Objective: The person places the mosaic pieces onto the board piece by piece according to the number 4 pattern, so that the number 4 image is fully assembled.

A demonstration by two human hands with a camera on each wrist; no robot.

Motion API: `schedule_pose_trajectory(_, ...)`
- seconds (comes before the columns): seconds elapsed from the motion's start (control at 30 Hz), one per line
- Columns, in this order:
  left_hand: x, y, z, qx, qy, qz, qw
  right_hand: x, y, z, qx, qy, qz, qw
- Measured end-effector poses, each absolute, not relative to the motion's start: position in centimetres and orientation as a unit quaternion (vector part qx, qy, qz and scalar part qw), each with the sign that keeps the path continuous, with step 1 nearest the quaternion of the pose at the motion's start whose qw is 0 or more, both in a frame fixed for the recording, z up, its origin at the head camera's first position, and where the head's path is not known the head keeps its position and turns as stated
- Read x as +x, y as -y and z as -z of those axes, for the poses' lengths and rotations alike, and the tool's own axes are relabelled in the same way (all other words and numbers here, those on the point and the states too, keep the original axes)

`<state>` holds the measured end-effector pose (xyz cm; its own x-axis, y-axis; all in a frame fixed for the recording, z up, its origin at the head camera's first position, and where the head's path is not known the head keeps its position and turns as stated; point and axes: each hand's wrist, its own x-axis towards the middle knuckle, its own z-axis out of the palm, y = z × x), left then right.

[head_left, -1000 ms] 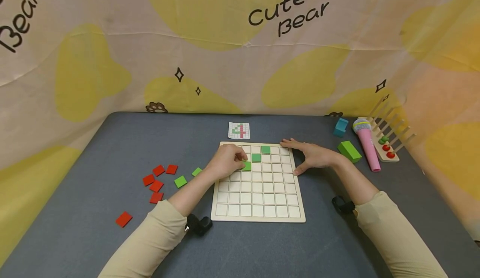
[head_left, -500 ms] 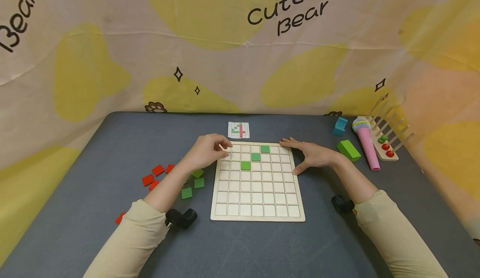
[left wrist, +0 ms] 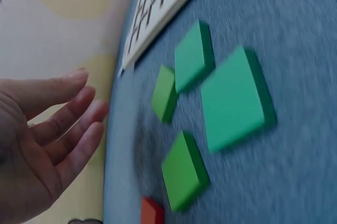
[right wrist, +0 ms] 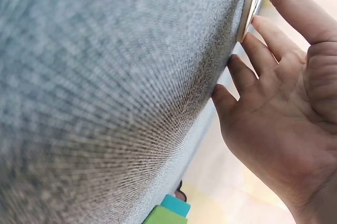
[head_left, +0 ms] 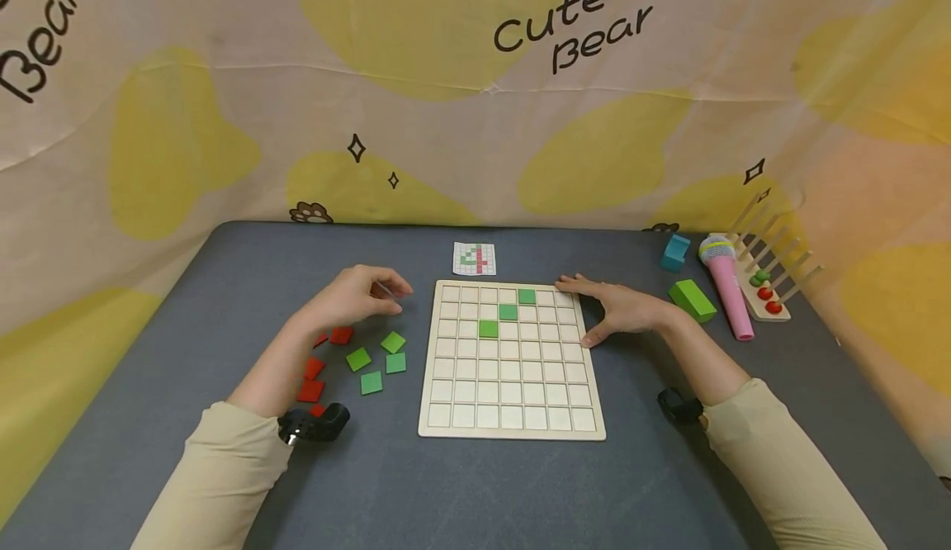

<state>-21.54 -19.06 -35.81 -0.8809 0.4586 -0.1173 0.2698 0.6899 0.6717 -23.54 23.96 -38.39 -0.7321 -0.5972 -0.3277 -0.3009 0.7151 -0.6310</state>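
Note:
A pale grid board [head_left: 513,370] lies on the table with three green squares set in a diagonal, one of them a green tile [head_left: 488,329]. To the board's left hovers my left hand [head_left: 357,294], fingers relaxed and holding nothing. Below it are several loose green tiles [head_left: 371,382], seen close up in the left wrist view as thick squares [left wrist: 234,103]. Red tiles [head_left: 310,391] lie partly hidden by the left forearm. My right hand [head_left: 624,306] rests at the board's upper right corner, fingers and thumb spread along its edge.
A small pattern card [head_left: 474,259] lies beyond the board. At the right stand a blue block [head_left: 675,252], a green block [head_left: 693,300], a pink toy microphone [head_left: 730,294] and a pegged wooden stand [head_left: 780,312] with beads. A printed cloth hangs behind the table.
My left hand has drawn away from the green tile on the board and moved left over the loose tiles. The tile stays on the grid; the right hand keeps its place.

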Motion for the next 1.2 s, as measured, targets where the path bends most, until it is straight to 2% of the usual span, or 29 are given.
schedule_pose_trajectory(0.3,-21.1,20.6,36.6,0.241,-0.884,-0.331,0.226,-23.7,-24.0,38.6,-0.251,-0.887,0.281,0.265)
schedule_pose_trajectory(0.47,-20.9,20.9,36.8,0.252,-0.877,-0.322,0.254,-23.7,-24.0,38.7,-0.249,-0.887,0.284,0.265)
schedule_pose_trajectory(1.2,-21.3,20.1,37.9,0.264,-0.894,-0.280,0.231,-23.7,-24.2,38.7,-0.251,-0.886,0.287,0.263)
